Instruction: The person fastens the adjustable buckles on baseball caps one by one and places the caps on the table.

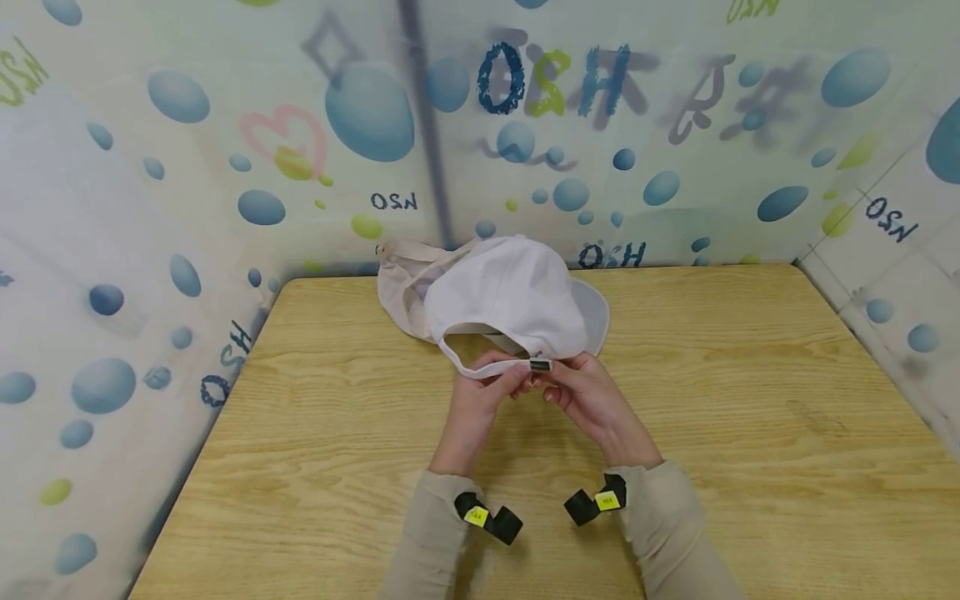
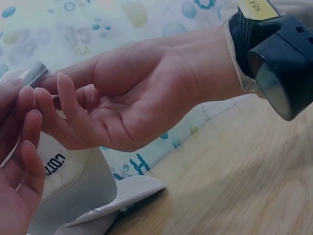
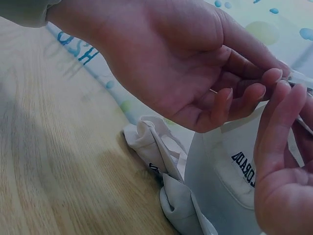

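Note:
A white cap sits on the table with its back opening toward me and its brim to the right. Its strap is pinched between thumb and fingers of my left hand. Close beside it, my right hand pinches the strap end at a small metal buckle, silvery in the left wrist view. The fingertips of both hands nearly meet there and partly hide the strap. Dark lettering marks the cap's front. Behind the cap's left side lies a crumpled beige fabric item, its exact kind unclear.
The wooden table ends at a wall covering printed with blue bubbles and letters. Black wrist cameras are strapped over the left sleeve and the right sleeve.

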Available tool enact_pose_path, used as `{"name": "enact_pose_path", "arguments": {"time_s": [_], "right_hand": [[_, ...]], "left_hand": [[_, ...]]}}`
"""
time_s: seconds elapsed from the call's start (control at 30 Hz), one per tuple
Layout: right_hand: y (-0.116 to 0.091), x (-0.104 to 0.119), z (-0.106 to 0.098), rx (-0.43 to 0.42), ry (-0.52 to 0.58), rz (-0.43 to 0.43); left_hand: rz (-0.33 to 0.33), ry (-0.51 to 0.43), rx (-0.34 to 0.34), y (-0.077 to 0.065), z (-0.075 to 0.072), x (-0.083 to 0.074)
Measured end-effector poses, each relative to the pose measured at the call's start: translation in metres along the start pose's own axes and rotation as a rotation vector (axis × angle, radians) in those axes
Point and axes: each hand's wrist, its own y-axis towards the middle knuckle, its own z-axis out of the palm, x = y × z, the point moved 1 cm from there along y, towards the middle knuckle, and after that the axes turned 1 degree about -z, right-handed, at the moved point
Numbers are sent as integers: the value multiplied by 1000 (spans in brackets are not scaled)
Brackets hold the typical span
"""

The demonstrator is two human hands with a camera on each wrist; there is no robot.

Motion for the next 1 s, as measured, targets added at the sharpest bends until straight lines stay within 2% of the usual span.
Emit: {"name": "enact_pose_path", "arguments": {"time_s": [0.03,0.27,0.4,0.5,0.63,0.67,0.77,0.87,0.93,1.0], "right_hand": [[0,0,0,5,-3,-3],[0,-1,-1,44,14,-40],[-1,1,-1,33,78,-54],[-1,3,-1,31,139,-68],[-2,4,-2,42,179,-82],[-2,4,-2,45,177,-84],[-2,4,-2,49,166,-84],[-2,4,-3,53,161,-85],[-2,4,-3,52,164,-84],[-1,4,-4,50,173,-80]], "left_hand": [[-25,4,-9,-2,4,-10],[-61,-28,19,-1,7,-13],[-39,-57,22,-2,3,-12],[13,-67,1,1,-5,-1],[69,-89,-10,8,-22,30],[77,-98,-11,9,-23,31],[100,-113,-18,7,-20,23],[86,-93,-48,5,-14,7],[85,-75,-57,8,-20,18],[57,-49,-84,12,-27,33]]}}
